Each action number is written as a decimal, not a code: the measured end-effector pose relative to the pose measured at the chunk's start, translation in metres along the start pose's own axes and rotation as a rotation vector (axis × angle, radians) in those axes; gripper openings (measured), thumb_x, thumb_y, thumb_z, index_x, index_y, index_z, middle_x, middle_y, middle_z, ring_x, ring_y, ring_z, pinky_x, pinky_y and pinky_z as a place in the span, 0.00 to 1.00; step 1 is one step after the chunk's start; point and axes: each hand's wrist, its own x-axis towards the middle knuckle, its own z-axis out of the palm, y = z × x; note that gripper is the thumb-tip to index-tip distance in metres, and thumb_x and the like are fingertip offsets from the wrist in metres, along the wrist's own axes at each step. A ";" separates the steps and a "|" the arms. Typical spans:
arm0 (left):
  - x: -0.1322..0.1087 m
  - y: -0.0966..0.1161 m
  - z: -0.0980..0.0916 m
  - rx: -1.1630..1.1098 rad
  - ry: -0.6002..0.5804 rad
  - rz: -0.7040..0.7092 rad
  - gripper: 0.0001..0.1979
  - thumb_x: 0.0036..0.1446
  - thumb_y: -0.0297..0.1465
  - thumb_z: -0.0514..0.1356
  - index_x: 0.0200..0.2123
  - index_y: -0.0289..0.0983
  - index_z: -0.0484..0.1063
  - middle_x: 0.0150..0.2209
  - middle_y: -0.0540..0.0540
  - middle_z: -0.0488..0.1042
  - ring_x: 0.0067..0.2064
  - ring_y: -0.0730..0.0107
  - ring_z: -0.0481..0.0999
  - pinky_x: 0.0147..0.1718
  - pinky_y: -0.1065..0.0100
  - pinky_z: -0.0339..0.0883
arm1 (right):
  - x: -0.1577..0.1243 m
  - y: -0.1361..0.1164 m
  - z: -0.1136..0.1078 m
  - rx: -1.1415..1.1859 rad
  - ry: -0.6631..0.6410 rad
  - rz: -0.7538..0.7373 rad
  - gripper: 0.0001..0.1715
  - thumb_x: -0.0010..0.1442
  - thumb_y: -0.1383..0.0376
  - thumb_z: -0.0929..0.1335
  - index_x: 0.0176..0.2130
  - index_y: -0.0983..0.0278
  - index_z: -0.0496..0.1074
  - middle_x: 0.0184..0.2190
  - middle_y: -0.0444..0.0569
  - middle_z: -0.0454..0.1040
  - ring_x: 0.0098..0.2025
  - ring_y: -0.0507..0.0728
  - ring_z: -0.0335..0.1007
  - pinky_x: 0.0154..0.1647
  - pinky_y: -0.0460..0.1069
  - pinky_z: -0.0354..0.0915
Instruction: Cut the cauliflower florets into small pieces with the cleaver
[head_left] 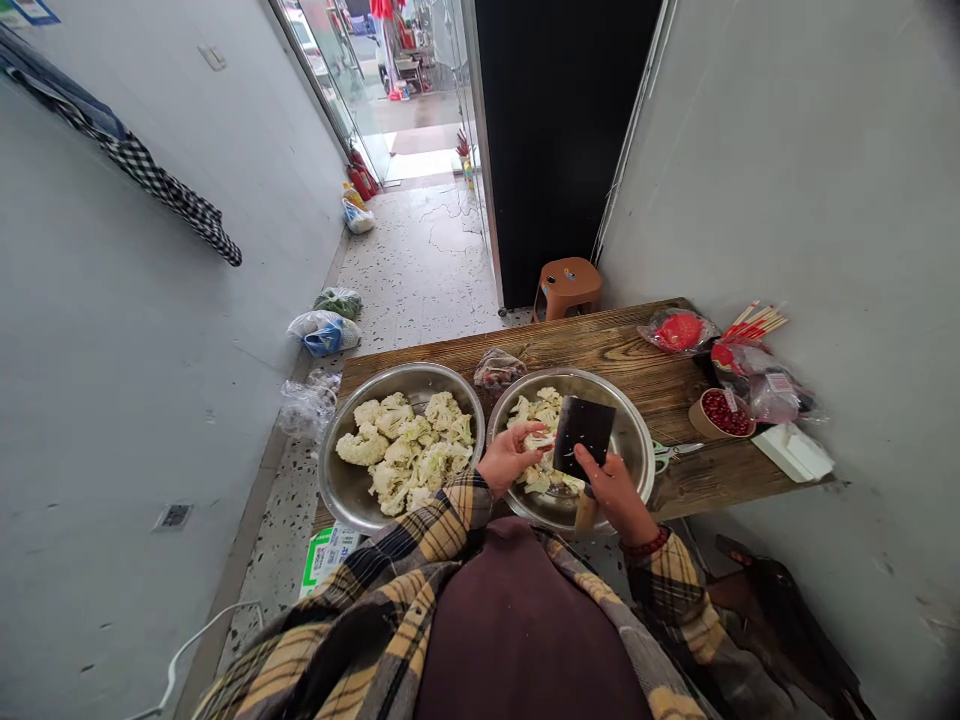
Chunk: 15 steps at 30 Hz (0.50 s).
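My right hand [615, 492] grips a cleaver [583, 432] with a dark broad blade and a wooden handle, held over the right steel bowl [642, 440]. Small white crumbs stick to the blade. Just left of the blade, my left hand [513, 456] has its fingers curled round a small piece of cauliflower [541, 440]. Cut cauliflower florets [541, 406] lie in the bowl beneath both hands. Beside it, the left steel bowl [330, 470] holds several large chunks of cauliflower [409, 445].
Scissors [667, 454] lie right of the bowls on the wooden table [622, 345]. A tub of red beads or berries [723, 414], a white box [793, 452], skewers [754, 322] and bagged items stand near the right wall. A small bag [499, 370] sits behind the bowls; a brown stool [568, 285] stands beyond.
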 end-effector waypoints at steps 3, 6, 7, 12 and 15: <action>-0.001 0.003 -0.002 0.252 0.052 0.012 0.14 0.44 0.24 0.63 0.38 0.34 0.73 0.35 0.48 0.75 0.38 0.69 0.75 0.41 0.67 0.68 | 0.002 -0.002 -0.002 -0.283 -0.071 -0.183 0.28 0.58 0.46 0.62 0.21 0.64 0.69 0.19 0.47 0.70 0.24 0.55 0.66 0.27 0.48 0.62; -0.003 0.008 -0.012 0.551 0.155 -0.028 0.09 0.45 0.22 0.60 0.33 0.34 0.73 0.28 0.50 0.73 0.32 0.71 0.73 0.37 0.68 0.68 | -0.002 -0.009 -0.018 -0.484 -0.237 -0.381 0.24 0.61 0.50 0.61 0.25 0.64 0.71 0.23 0.49 0.73 0.27 0.56 0.68 0.31 0.48 0.63; -0.003 0.009 -0.016 0.610 0.193 -0.053 0.10 0.45 0.21 0.58 0.33 0.34 0.72 0.26 0.51 0.71 0.30 0.72 0.72 0.36 0.69 0.68 | -0.004 -0.011 -0.025 -0.521 -0.270 -0.404 0.23 0.62 0.51 0.60 0.29 0.64 0.72 0.27 0.50 0.75 0.30 0.57 0.70 0.33 0.49 0.64; -0.006 0.003 -0.021 0.553 0.178 -0.172 0.15 0.52 0.24 0.54 0.45 0.34 0.69 0.28 0.49 0.73 0.27 0.73 0.72 0.31 0.68 0.69 | -0.001 -0.009 -0.052 -0.645 -0.179 -0.318 0.22 0.58 0.48 0.62 0.29 0.63 0.72 0.23 0.49 0.74 0.26 0.57 0.70 0.28 0.48 0.63; -0.008 -0.013 -0.018 0.548 0.000 0.014 0.24 0.45 0.29 0.65 0.48 0.35 0.70 0.45 0.40 0.74 0.42 0.63 0.75 0.41 0.63 0.69 | 0.002 -0.009 -0.052 -0.646 0.013 -0.223 0.22 0.55 0.46 0.64 0.27 0.61 0.71 0.18 0.48 0.71 0.23 0.58 0.68 0.25 0.48 0.61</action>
